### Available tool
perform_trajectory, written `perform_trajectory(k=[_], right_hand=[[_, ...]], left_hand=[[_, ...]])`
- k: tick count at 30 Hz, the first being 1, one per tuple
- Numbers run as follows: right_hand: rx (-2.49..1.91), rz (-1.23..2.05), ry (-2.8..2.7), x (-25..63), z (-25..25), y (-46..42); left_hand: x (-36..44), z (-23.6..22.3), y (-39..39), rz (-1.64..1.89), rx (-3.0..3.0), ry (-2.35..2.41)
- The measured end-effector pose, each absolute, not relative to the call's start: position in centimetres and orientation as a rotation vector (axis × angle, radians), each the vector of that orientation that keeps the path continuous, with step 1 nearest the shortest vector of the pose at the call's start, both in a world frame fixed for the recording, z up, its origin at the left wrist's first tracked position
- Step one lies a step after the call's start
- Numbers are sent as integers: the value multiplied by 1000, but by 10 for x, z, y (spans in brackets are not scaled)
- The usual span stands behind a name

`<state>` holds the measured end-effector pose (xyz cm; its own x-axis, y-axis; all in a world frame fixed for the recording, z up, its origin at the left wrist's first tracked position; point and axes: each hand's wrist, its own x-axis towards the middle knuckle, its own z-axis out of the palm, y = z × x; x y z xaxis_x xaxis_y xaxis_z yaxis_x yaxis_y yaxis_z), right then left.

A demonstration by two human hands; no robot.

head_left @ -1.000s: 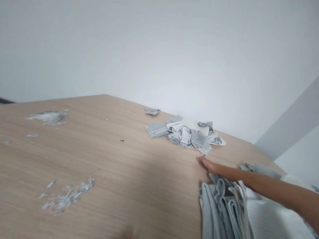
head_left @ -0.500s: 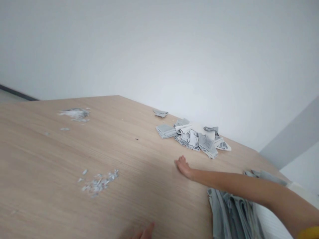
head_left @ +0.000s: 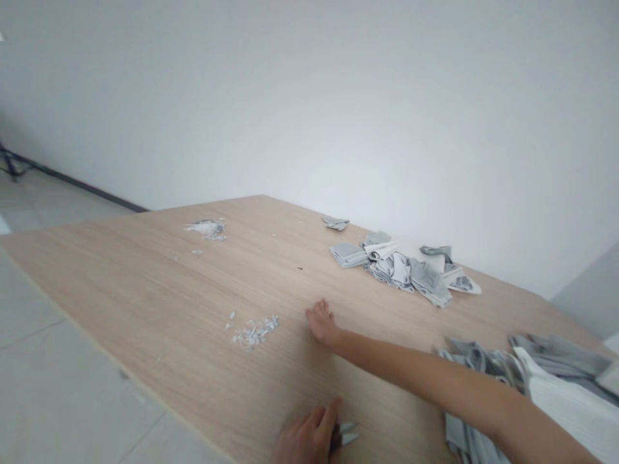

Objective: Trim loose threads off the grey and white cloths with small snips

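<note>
Small, silvery twin-bladed tool (head_left: pixel 349 439)

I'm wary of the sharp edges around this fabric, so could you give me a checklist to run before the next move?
1. Left hand has a grip on the small hand tool with pale metal blades: ok.
2. Tool's blades closed: cannot tell, blurred.
3. Right hand apart from the tool: ok.
4. Right palm holding nothing: cannot tell, hidden from view.
5. Light wood-grain tabletop free of scraps: not ok; small white-grey scraps lie near the right hand.
6. Right forearm not touching the large stack of grey and white folded cloth: cannot tell, they overlap in view.
</note>
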<state>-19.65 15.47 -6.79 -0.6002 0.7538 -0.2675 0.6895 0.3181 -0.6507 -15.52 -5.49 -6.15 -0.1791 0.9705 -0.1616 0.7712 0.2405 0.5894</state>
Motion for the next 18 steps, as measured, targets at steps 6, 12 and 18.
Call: perform_trajectory(k=[6,12,18], right_hand=[[-1226,1242,-2497,-246,-67,116],[-1121,1361,-2438,-265,-67,106],[-1038,1516,-2296,-258,-60,104]], left_hand=[[-152,-57,-56,496,1583,2069],[-153,-66,-54,514,1576,2054],[-154,-69,-52,530,1580,2061]])
